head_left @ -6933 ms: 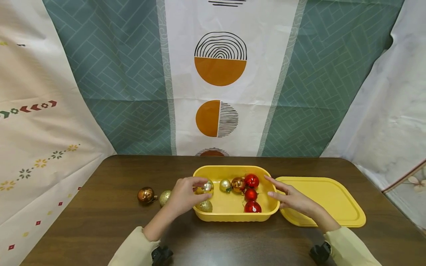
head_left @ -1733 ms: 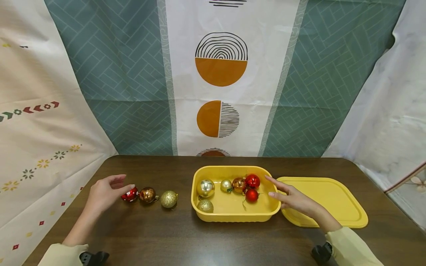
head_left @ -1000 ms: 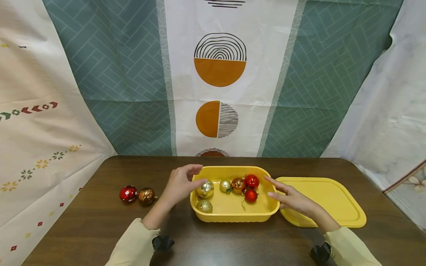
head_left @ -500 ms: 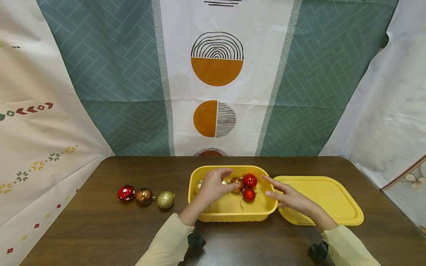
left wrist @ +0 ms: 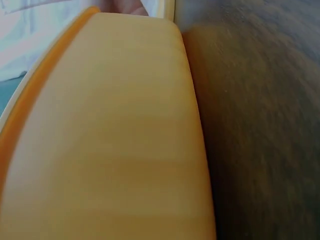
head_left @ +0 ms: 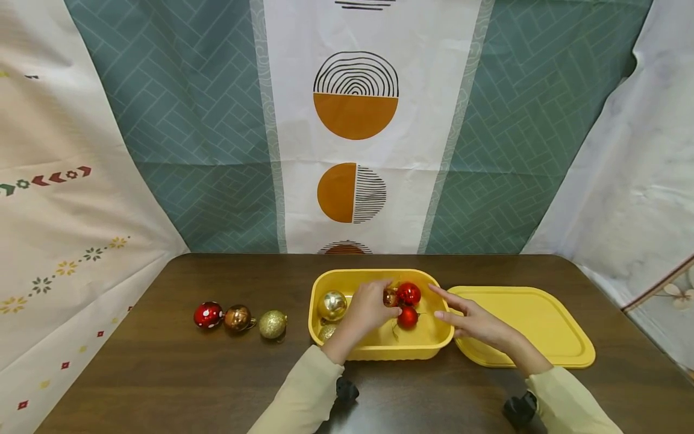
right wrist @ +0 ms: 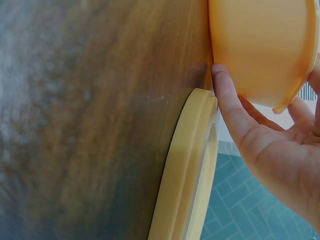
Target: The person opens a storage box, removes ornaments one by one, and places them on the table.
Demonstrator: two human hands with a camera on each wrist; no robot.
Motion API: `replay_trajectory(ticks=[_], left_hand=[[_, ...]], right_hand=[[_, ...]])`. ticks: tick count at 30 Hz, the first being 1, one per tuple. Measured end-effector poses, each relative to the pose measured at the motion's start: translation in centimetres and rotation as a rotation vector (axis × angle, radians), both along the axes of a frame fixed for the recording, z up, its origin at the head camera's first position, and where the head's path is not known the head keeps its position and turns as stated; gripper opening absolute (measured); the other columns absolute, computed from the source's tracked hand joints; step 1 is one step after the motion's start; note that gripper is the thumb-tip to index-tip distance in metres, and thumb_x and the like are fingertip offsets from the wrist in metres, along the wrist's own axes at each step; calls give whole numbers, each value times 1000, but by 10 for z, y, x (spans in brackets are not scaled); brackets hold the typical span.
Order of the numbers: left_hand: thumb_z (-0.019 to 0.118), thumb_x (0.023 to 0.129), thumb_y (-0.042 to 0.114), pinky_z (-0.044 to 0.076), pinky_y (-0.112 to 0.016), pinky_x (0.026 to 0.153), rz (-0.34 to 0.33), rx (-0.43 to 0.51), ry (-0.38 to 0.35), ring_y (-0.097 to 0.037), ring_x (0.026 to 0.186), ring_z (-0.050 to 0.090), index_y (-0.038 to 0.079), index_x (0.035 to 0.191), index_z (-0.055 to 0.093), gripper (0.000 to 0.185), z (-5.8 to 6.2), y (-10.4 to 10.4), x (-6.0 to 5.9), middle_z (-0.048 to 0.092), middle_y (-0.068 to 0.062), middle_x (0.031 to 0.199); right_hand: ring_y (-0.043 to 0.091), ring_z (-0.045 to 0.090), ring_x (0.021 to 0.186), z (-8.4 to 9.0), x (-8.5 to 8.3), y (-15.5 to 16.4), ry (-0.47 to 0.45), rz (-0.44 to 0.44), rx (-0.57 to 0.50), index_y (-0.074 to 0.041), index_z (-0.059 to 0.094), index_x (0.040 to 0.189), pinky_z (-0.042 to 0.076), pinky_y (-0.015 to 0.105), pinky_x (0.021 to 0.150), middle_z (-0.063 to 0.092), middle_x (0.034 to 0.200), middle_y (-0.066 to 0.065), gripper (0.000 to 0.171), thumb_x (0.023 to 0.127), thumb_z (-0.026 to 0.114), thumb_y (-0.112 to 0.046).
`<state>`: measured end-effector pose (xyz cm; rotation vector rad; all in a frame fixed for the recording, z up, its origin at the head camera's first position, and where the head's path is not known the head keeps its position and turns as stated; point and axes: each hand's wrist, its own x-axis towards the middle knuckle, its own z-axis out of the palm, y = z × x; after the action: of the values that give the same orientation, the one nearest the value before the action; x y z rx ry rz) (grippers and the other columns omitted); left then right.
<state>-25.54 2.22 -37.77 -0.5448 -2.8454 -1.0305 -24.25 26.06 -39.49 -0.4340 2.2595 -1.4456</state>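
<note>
Inside the yellow box (head_left: 379, 354), my left hand (head_left: 368, 307) reaches down with thumb and fingers spread around a copper bauble (head_left: 390, 298). Its thumb tip is right at a red bauble (head_left: 408, 317); a second, shiny red bauble (head_left: 409, 293) lies just behind. At the box's right end, my right hand (head_left: 474, 319) has straight fingers against the wall, with thumb and index over the rim. In the right wrist view, one of its fingertips (right wrist: 218, 70) meets the box's outer wall low down. The left wrist view holds mostly the box's side, and the left hand is hidden there.
A shiny gold bauble (head_left: 332, 305) and a glittery gold one (head_left: 328, 331) lie at the box's left end. On the table, a dotted red bauble (head_left: 208, 315), a copper bauble (head_left: 237, 318) and a glittery gold bauble (head_left: 272, 325) form a row. A yellow lid (head_left: 523, 325) lies right of the box.
The dotted red bauble went from the box to the left end of the table row with my left hand. That hand has since moved right, back into the box. My right hand stays put.
</note>
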Motion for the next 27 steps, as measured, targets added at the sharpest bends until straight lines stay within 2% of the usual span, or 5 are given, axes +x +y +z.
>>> replay_trajectory(ticks=[10, 16, 19, 24, 27], left_hand=[[73, 74, 16, 42, -40, 92, 30, -104, -6, -30, 108, 53, -1, 119, 57, 51, -5, -1, 0, 59, -15, 116], [76, 71, 17, 47, -30, 73, 41, -159, 24, -19, 82, 53, 3, 94, 65, 29, -7, 0, 0, 57, -6, 89], [77, 70, 16, 46, -28, 70, 24, -145, 22, -16, 78, 53, 5, 89, 63, 25, -8, 0, 0, 57, -2, 84], [78, 70, 18, 46, -28, 72, -34, -146, 8, -19, 82, 57, 4, 97, 60, 35, -8, 1, 2, 63, -4, 87], [78, 71, 23, 45, -30, 79, -71, -202, 44, -21, 89, 59, 4, 105, 61, 43, -9, 1, 3, 65, -6, 95]], right_hand=[[37, 46, 116, 0, -1, 0, 3, -4, 1, -13, 18, 146, 50, 39, 82, 9, 147, 28, 63, 94, 49, -28], [37, 45, 116, -1, -1, -1, 4, -11, 13, -14, 18, 146, 50, 37, 82, 9, 147, 28, 63, 94, 50, -29], [39, 43, 118, -1, 0, -1, 1, -14, 8, -14, 18, 146, 50, 38, 82, 9, 147, 28, 64, 93, 50, -29], [45, 36, 123, -1, 1, -2, 0, -15, 5, -14, 18, 146, 49, 40, 83, 8, 148, 27, 63, 93, 50, -28], [46, 34, 124, -1, 1, -2, -2, -11, -1, -15, 18, 146, 49, 40, 83, 8, 148, 26, 63, 94, 50, -28]])
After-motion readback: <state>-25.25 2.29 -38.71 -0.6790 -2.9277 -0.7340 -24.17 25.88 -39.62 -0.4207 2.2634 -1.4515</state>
